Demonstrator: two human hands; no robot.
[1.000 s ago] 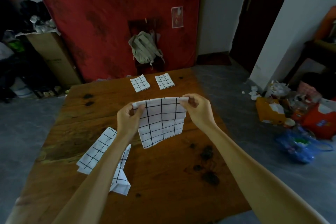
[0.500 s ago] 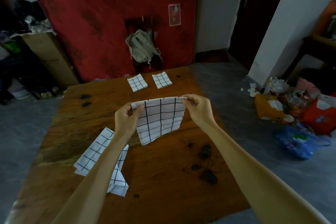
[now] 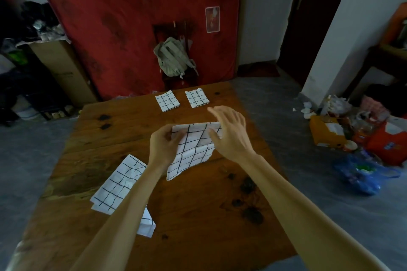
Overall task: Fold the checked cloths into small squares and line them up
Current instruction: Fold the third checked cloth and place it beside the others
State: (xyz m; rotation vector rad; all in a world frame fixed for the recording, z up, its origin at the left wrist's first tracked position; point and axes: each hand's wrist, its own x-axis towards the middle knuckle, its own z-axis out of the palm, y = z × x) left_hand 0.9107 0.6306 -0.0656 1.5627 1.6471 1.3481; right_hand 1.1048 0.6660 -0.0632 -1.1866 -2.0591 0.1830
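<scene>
A half-folded white cloth with black checks (image 3: 193, 149) hangs above the middle of the wooden table (image 3: 198, 215). My left hand (image 3: 164, 145) grips its upper left corner. My right hand (image 3: 231, 132) is at the cloth's upper right, fingers spread and straight, the thumb against the cloth. Two small folded checked squares lie side by side near the far edge, one on the left (image 3: 167, 100) and one on the right (image 3: 197, 97). An unfolded checked cloth (image 3: 119, 185) lies on the table's left, partly hidden by my left forearm.
A chair with a grey backpack (image 3: 174, 57) stands behind the table's far edge, before a red curtain. Bags and boxes (image 3: 363, 136) litter the floor on the right. A cardboard box (image 3: 63, 68) stands at the back left.
My right hand has let go of the cloth's top right corner and spread its fingers. The cloth has swung and now hangs skewed from my left hand.
</scene>
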